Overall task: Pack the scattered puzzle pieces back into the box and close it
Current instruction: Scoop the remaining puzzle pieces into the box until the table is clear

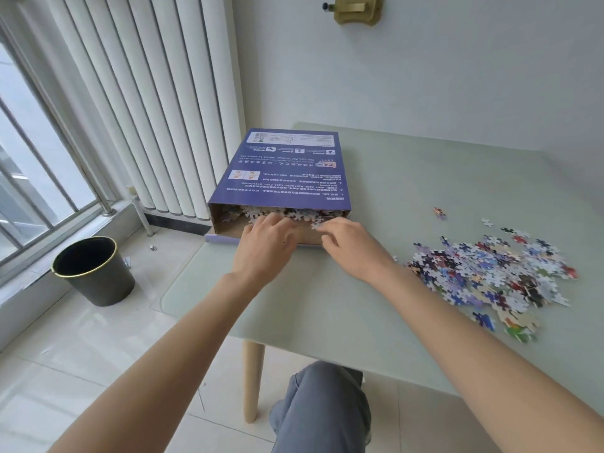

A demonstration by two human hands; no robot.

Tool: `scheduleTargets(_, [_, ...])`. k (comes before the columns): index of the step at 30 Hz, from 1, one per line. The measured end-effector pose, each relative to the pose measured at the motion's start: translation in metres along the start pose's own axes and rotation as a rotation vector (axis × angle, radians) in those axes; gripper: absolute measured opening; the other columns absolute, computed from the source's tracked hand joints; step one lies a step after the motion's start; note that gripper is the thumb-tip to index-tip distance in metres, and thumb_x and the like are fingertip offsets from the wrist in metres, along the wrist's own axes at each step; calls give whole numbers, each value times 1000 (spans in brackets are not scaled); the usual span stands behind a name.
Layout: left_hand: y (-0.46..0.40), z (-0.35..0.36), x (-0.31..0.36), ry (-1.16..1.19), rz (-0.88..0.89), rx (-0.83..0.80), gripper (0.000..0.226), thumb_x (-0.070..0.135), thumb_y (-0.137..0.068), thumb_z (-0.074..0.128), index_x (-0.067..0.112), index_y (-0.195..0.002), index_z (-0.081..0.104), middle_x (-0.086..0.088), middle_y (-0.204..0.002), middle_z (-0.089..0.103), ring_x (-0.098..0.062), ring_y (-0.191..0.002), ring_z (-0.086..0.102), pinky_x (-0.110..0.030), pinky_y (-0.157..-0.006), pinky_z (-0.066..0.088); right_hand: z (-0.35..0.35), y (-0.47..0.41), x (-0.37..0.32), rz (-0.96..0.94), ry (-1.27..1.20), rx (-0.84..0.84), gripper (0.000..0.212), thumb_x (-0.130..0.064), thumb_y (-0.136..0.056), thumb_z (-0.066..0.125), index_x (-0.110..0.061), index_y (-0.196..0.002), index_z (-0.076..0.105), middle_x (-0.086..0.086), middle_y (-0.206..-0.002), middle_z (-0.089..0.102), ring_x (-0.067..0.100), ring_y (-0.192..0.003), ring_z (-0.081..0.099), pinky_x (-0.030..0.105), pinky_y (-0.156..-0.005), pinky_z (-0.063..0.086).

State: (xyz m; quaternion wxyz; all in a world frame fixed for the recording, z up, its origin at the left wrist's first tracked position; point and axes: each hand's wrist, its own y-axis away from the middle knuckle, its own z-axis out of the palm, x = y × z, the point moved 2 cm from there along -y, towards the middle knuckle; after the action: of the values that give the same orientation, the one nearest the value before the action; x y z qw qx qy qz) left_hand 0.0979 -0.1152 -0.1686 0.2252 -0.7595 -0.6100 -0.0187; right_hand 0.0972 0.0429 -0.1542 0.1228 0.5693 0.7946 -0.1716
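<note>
I see both hands at the box (281,168) mouth, 12 o'clock on the bench (327,305): left hand (266,243) spread on pieces inside, right hand (346,243) pinching one. Loose pile (490,276) at 3 o'clock.

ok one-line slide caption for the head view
Both hands push puzzle pieces into the open blue box; loose pile waits.

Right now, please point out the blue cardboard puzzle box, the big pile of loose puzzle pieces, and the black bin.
blue cardboard puzzle box (284,171): head view, printed top face.
pile of loose puzzle pieces (490,273): head view, pile's middle.
black bin (98,282): head view, outer wall.
</note>
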Motion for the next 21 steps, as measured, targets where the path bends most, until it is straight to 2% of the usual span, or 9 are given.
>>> scheduleTargets(5, [-3, 4, 67, 239, 132, 58, 26, 10, -90, 47, 10, -110, 64, -9, -110, 61, -29, -104, 54, -36, -86, 44, -39, 40, 51, 159, -1, 111, 33, -15, -94, 41, -14, -120, 61, 7, -124, 58, 25, -116, 54, 36, -99, 42])
scheduleTargets(10, [-25, 37, 137, 367, 203, -100, 33, 16, -94, 44, 13, -126, 55, -7, -127, 55, -23, -117, 53, -28, -97, 37, -71, 71, 113, 342, -1, 222, 33, -17, -97, 41, -12, -127, 54, 6, -136, 48, 20, -126, 44, 34, -102, 37])
scheduleTargets(12, [-42, 61, 169, 356, 209, -222, 40, 25, -96, 44, 14, -134, 46, -7, -139, 45, -24, -127, 44, -29, -104, 31, -78, 80, 147, 413, 10, 234, 34, -18, -97, 41, -12, -129, 52, 5, -137, 46, 20, -127, 43, 32, -103, 36])
scheduleTargets(16, [-74, 102, 209, 241, 143, -386, 62, 46, -94, 40, 18, -147, 22, -7, -156, 14, -24, -144, 14, -40, -116, 16, -83, 90, 204, 522, 67, 235, 43, -28, -98, 39, -14, -138, 40, 5, -146, 36, 21, -136, 31, 37, -112, 26])
scheduleTargets(19, [-99, 128, 230, 245, 100, -450, 73, 55, -92, 38, 23, -150, 6, -9, -157, -13, -26, -146, -7, -42, -117, 5, -88, 92, 247, 693, 145, 157, 54, -47, -97, 27, -25, -147, 23, 6, -156, 15, 29, -145, 9, 48, -117, 10])
scheduleTargets(21, [-111, 142, 239, 225, 103, -474, 76, 58, -92, 34, 24, -150, -1, -8, -156, -18, -25, -145, -12, -41, -117, 0, -88, 92, 266, 822, 119, 90, 59, -57, -95, 19, -33, -148, 10, 7, -158, -1, 34, -144, -6, 53, -114, 0])
